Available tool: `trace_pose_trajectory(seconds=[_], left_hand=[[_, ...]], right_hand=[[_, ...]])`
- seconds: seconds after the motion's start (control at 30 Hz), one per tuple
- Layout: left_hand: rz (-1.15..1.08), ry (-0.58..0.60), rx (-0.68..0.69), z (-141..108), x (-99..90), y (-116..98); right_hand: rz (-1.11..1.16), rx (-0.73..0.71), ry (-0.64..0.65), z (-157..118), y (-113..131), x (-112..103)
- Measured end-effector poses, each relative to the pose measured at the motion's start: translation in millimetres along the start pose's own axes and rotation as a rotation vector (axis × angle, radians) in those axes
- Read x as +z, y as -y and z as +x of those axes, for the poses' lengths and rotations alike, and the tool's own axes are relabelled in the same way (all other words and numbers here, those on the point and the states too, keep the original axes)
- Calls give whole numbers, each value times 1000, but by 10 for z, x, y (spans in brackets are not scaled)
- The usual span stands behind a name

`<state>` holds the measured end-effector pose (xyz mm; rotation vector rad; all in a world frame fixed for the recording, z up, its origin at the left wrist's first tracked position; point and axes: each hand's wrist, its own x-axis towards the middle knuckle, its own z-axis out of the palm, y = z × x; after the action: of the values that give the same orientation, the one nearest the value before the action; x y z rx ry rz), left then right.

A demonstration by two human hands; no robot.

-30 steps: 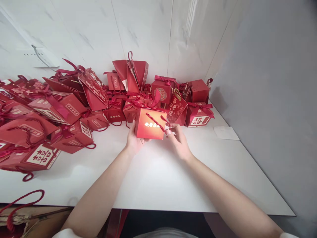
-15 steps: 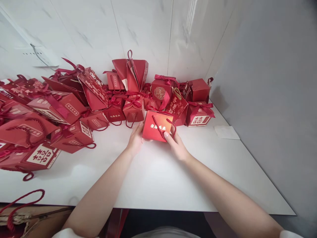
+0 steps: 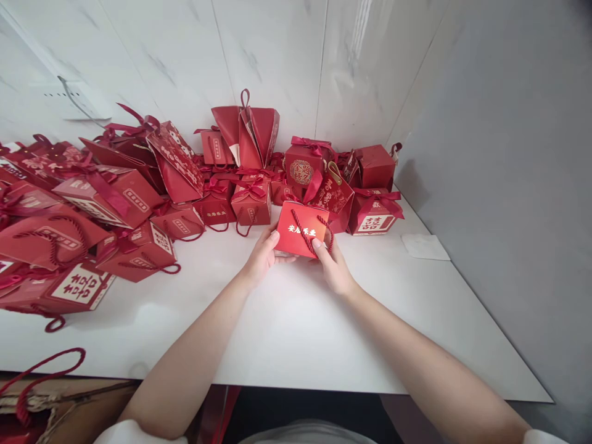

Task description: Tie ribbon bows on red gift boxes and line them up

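Between my two hands is a small red gift box with gold-white characters, a twisted red cord handle and a ribbon at its top. My left hand grips its left side, thumb on the edge and fingers underneath. On the right, my right hand is closed on the lower right corner, its thumb pressing the front near the cord. The box is held just above the white table, tilted toward me. Right behind it stand a red box with a round gold emblem and a patterned red box.
Many red gift boxes are heaped on the left and along the tiled wall. A double-happiness box stands at the right end, near a white paper. A grey partition bounds the right. A cardboard box sits below the front edge.
The held gift box has shifted slightly right and up. My left thumb has come round onto its front left edge, and the left fingers now show beneath it.
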<state>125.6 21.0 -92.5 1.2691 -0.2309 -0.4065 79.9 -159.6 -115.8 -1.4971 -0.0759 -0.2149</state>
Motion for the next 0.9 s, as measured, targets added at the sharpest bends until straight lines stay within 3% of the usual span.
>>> trace_pose_trajectory(seconds=[0.3,0.57,0.9], left_hand=[[43,-5,9,-1,1,-7],[235,-38,85,20,-61,4],[292,-83,287,35,-42,39]], right_hand=[[62,44,15,-42,48,17],[167,3,27,12,-54,31],[-2,-130,35,-10,-6,58]])
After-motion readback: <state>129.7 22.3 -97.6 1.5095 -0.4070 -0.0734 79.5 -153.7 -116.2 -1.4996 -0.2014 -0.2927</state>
